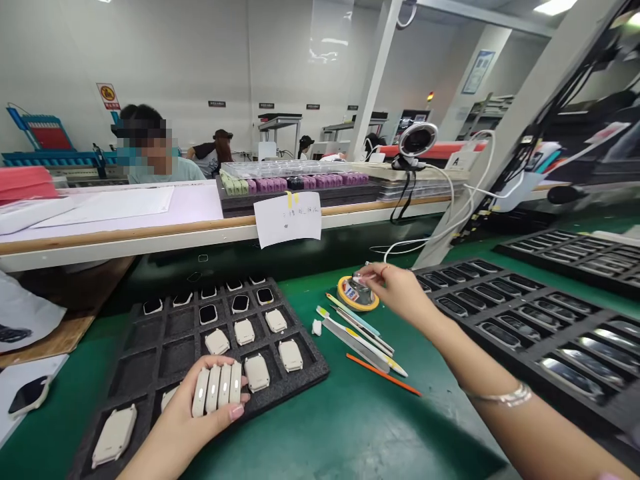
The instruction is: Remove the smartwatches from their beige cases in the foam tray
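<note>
My left hand (200, 407) is wrapped round several cream watch cases (217, 388), lined up side by side above the front of a black foam tray (300, 383). More cream cases (257, 372) and dark-faced watches (241, 304) lie in the tray's compartments. Over a round yellow-rimmed container (369, 306), my right hand (383, 280) has its fingertips pinched together; whatever they hold, if anything, is too small to make out. Tweezers, brushes and pen-like tools (360, 343) lie beside the container, with an orange stick (385, 375) nearer me.
Foam trays (487, 300) of dark glass parts cover the right side. A raised shelf (350, 211) crosses behind, carrying purple and green parts (270, 185) and a small round fan (418, 140). White cables hang at a slanted post. Another watch (31, 397) lies far left. People sit beyond.
</note>
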A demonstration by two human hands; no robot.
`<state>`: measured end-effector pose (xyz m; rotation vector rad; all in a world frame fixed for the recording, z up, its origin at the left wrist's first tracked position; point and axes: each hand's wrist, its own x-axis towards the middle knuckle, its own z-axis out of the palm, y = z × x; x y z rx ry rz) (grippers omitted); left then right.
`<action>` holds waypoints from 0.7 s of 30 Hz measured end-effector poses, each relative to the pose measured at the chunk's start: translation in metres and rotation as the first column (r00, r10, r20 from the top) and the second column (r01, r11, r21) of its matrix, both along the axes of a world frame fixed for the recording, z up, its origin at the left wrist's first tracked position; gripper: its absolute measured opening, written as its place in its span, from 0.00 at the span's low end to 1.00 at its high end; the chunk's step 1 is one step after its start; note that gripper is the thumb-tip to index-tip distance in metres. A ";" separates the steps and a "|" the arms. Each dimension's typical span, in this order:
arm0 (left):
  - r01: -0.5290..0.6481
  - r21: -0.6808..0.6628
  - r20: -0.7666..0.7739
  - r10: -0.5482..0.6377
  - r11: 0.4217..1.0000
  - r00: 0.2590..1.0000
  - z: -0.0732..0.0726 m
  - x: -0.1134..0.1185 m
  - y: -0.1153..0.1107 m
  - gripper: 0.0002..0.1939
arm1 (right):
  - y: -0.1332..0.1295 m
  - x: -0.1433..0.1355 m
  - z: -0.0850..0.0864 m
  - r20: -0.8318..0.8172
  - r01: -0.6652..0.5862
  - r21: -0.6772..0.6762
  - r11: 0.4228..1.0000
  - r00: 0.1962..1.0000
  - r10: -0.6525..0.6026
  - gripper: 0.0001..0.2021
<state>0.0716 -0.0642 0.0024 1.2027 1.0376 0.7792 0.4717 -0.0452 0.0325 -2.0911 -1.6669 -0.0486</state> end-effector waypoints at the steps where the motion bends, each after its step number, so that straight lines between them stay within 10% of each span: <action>1: 0.005 0.006 -0.010 -0.005 1.000 1.000 0.000 0.000 0.000 0.31 | 0.006 0.006 0.006 0.016 0.022 -0.020 1.000 1.000 -0.022 0.07; 10: 0.107 0.011 0.005 -0.107 0.994 0.994 0.003 -0.004 -0.005 0.28 | 0.027 0.021 0.025 0.084 -0.035 -0.082 0.996 0.996 0.042 0.13; 16: 0.134 0.045 -0.025 -0.133 0.990 0.991 0.004 -0.006 -0.004 0.27 | 0.008 -0.092 0.035 -0.038 -0.303 0.100 0.948 0.951 0.308 0.08; 21: 0.132 0.103 -0.116 -0.120 0.986 0.986 0.005 -0.004 -0.006 0.24 | -0.027 -0.211 0.016 -0.126 -0.835 0.259 0.485 0.469 0.874 0.06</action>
